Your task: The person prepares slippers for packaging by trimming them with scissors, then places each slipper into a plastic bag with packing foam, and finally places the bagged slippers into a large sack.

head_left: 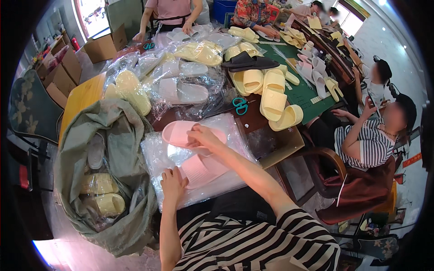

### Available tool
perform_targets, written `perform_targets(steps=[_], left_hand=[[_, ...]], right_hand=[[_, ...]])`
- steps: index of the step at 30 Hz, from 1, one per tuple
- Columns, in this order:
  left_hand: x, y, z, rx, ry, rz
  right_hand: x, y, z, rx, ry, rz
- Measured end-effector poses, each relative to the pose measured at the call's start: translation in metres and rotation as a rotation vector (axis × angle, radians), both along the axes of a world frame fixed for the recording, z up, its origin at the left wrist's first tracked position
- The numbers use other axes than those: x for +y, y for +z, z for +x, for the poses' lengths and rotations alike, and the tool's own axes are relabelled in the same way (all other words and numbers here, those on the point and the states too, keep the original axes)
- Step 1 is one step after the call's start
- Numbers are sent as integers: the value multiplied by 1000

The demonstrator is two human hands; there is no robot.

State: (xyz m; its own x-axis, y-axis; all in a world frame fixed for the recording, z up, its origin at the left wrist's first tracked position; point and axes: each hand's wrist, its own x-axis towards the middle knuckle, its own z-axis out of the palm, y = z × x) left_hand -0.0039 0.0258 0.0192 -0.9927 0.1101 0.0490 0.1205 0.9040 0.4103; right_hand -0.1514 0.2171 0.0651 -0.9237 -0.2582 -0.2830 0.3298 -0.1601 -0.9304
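Note:
Two pink slippers lie on a stack of clear plastic bags (151, 151) in front of me. My right hand (201, 137) reaches across and grips the far pink slipper (177, 134) near its middle, fingers closed on it. My left hand (173, 181) rests on the bags beside the end of the near pink slipper (201, 170), its fingers apart and pointing away from me. My right forearm passes over part of the near slipper. Whether the left fingertips press on that slipper or only on the plastic, I cannot tell.
A grey-green sack (72, 149) holding bagged slippers stands at the left. Bagged grey slippers (183, 91), loose yellow slippers (273, 103), black slippers (251, 62) and teal scissors (240, 106) lie beyond. An open cardboard box (282, 147) is at right. Several people sit or stand around.

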Motion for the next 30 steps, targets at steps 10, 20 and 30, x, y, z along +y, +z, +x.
perform_targets(steps=[10,20,30], left_hand=[[-2,-11,-7,-88,47,17],[2,37,-25,-113,177,649],[-3,58,-51,-122,205,1044]], right_hand=[[-9,13,22,-13,69,-42],[122,70,78,496,-39,515],[174,133,113,1249,432,1136]])
